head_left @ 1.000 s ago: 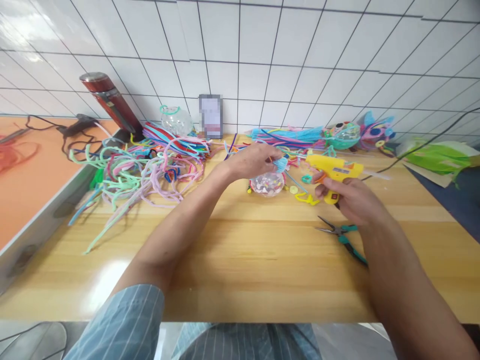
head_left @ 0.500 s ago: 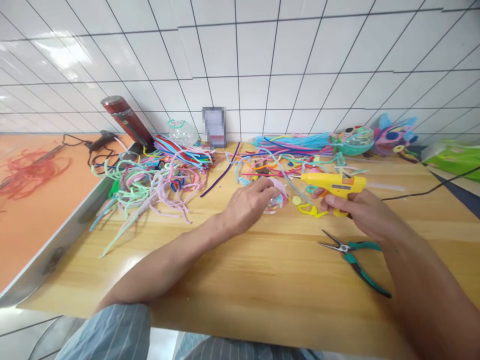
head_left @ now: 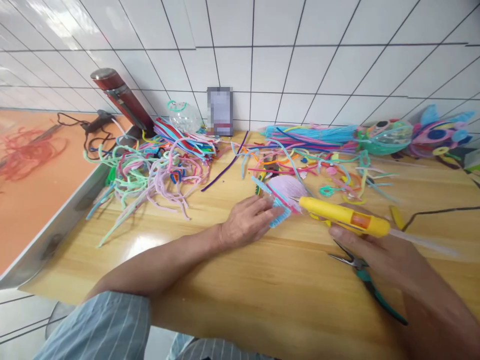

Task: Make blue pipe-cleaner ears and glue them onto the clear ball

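Observation:
My left hand (head_left: 249,220) is closed on a small craft piece (head_left: 287,189) covered in lilac, pink and light-blue pipe cleaners, just above the wooden table. My right hand (head_left: 369,245) grips a yellow hot glue gun (head_left: 343,215) with a clear glue stick (head_left: 423,241) poking from its back. The gun's nozzle points left and meets the craft piece's edge or hovers right by it; I cannot tell which. Below the right hand lie needle-nose pliers (head_left: 375,290) with green handles, partly covered by the hand and wrist.
Loose pipe cleaners (head_left: 150,180) heap at the left. A bundle of blue ones (head_left: 311,136) lies along the tiled wall, beside finished-looking fish-like crafts (head_left: 388,137). A red thermos (head_left: 122,100) leans near a phone (head_left: 220,112). The glue gun's black cord (head_left: 431,212) runs right.
My right hand has brought the glue gun nearer and lower, its nozzle now at the craft piece. My left hand has turned the piece, showing its lilac side. The head view has shifted slightly.

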The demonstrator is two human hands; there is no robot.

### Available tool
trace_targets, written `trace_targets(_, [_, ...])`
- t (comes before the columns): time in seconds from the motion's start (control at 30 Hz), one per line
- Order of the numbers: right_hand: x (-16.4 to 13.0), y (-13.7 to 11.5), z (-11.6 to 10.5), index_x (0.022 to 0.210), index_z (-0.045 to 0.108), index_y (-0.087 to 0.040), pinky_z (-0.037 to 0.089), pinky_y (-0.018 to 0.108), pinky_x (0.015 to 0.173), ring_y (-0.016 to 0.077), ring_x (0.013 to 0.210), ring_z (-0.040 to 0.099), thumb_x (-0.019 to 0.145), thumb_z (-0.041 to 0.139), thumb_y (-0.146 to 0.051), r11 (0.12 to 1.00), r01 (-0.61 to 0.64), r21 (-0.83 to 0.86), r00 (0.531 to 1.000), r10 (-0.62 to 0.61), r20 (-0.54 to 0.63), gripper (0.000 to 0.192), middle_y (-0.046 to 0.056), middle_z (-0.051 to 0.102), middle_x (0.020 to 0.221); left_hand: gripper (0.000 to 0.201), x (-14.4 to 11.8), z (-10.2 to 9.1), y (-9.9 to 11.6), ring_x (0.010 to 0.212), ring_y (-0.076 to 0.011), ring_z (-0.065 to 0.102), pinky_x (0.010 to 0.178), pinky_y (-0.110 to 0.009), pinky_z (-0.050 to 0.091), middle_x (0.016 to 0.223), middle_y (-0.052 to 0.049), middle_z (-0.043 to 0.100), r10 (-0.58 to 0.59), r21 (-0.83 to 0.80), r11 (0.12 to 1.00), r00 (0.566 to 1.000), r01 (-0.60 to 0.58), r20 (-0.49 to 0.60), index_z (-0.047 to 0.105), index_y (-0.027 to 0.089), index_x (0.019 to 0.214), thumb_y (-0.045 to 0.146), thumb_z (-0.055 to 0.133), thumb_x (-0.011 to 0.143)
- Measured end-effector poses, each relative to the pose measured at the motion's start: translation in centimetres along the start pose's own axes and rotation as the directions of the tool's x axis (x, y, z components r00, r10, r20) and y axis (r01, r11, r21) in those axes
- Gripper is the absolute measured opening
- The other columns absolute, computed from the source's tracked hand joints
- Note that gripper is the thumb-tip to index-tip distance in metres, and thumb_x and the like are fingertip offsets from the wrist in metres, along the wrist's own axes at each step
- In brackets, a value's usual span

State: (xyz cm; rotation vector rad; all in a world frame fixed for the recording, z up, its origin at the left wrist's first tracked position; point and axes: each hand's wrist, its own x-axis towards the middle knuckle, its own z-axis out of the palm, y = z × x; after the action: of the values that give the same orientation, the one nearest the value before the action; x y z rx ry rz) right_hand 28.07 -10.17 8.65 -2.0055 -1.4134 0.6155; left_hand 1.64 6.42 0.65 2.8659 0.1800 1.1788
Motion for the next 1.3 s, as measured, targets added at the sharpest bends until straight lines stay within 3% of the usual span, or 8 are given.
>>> trace_targets(0.23, [-1.1, 1.0, 0.2, 0.104, 0.075, -0.033, 0.060, 0.034, 0.061, 0.0249, 0.077, 0.073, 0.089, 0.074, -0.064, 0.999, -0.038, 0.030, 0.999, 0.039, -0.035, 0.034, 0.000, 0.078, 0.088, 0.037, -0.2, 0.6, -0.1, 0.091, -0.0198, 0.074, 0.084, -0.031, 0.062, 0.103, -0.010, 0.076, -0.038, -0.022, 0.999, 0.998, 0.039, 0.039, 0.064, 0.019, 0.142, 0.020, 0.053, 0.107])
trace_targets(0.4, [-1.7, -1.7, 0.9, 0.106, 0.077, -0.040, 0.066, 0.037, 0.074, 0.0269, 0.087, 0.080, 0.090, 0.075, -0.054, 0.997, 0.068, -0.036, 0.986, -0.073, -0.148, 0.022, -0.002, 0.083, 0.104, 0.039, -0.7, 1.0, 0.7, 0.101, -0.0210, 0.076, 0.093, -0.035, 0.064, 0.114, -0.011, 0.076, -0.235, -0.377, 0.898, 0.972, 0.225, 0.021, 0.055, 0.019, 0.144, 0.023, 0.045, 0.106])
trace_targets(0.5, [-1.7, -2.6, 1.2, 0.104, 0.076, -0.042, 0.068, 0.042, 0.085, 0.0291, 0.093, 0.081, 0.092, 0.074, -0.049, 0.993, 0.116, -0.025, 0.985, -0.118, -0.126, 0.014, -0.002, 0.083, 0.103, 0.035, 0.1, 0.1, 1.3, 0.091, -0.0194, 0.072, 0.086, -0.036, 0.062, 0.110, -0.011, 0.073, -0.500, -0.652, 0.584, 0.847, 0.483, 0.180, 0.056, 0.019, 0.134, 0.037, 0.040, 0.109])
trace_targets(0.6, [-1.7, -2.3, 1.6, 0.108, 0.075, -0.043, 0.068, 0.045, 0.090, 0.0304, 0.099, 0.081, 0.094, 0.074, -0.045, 0.988, 0.153, -0.024, 0.981, -0.155, -0.113, 0.014, -0.002, 0.083, 0.107, 0.039, 1.8, -1.0, 1.5, 0.075, -0.0162, 0.061, 0.075, -0.032, 0.055, 0.085, -0.002, 0.064, -0.676, -0.715, 0.213, 0.629, 0.666, 0.384, 0.060, 0.020, 0.107, 0.057, 0.045, 0.109])
trace_targets(0.73, [-2.0, -1.4, 2.0, 0.114, 0.075, -0.042, 0.067, 0.049, 0.093, 0.0331, 0.104, 0.080, 0.097, 0.073, -0.046, 0.985, 0.171, -0.020, 0.976, -0.172, -0.133, 0.018, 0.000, 0.082, 0.114, 0.052, 3.4, -1.2, 0.7, 0.068, -0.0118, 0.045, 0.067, -0.028, 0.041, 0.071, 0.004, 0.047, -0.737, -0.691, -0.002, 0.466, 0.723, 0.490, 0.052, 0.021, 0.078, 0.068, 0.065, 0.096])
trace_targets(0.93, [-1.7, -1.3, 2.3, 0.111, 0.074, -0.039, 0.063, 0.051, 0.103, 0.0319, 0.116, 0.077, 0.099, 0.071, -0.044, 0.981, 0.190, -0.045, 0.965, -0.195, -0.173, 0.013, 0.002, 0.079, 0.122, 0.040, 3.3, -0.2, -0.3, 0.080, -0.0137, 0.055, 0.071, -0.028, 0.045, 0.091, -0.002, 0.062, -0.801, -0.669, 0.064, 0.438, 0.741, 0.408, 0.060, 0.019, 0.081, 0.056, 0.077, 0.088])
trace_targets(1.13, [0.2, 0.0, 3.5, 0.152, 0.063, -0.044, 0.036, 0.057, 0.136, 0.0317, 0.165, 0.044, 0.098, 0.073, -0.047, 0.963, 0.133, 0.234, 0.990, -0.117, -0.081, 0.055, 0.000, 0.057, 0.170, 0.038, 3.5, -0.5, 0.2, 0.069, -0.0149, 0.063, 0.064, -0.030, 0.054, 0.082, 0.002, 0.065, -0.715, -0.649, -0.131, 0.382, 0.750, 0.586, 0.052, 0.022, 0.102, 0.052, 0.074, 0.092])
trace_targets(1.3, [0.7, -0.6, 4.4, 0.121, 0.079, -0.036, 0.047, 0.058, 0.129, 0.0338, 0.151, 0.060, 0.092, 0.078, -0.057, 0.889, -0.065, 0.454, 0.996, 0.087, -0.027, 0.035, 0.003, 0.079, 0.140, 0.042, 3.4, -0.3, 0.7, 0.081, -0.0183, 0.069, 0.067, -0.032, 0.058, 0.093, -0.001, 0.068, -0.684, -0.664, -0.156, 0.405, 0.732, 0.607, 0.052, 0.023, 0.107, 0.053, 0.076, 0.091])
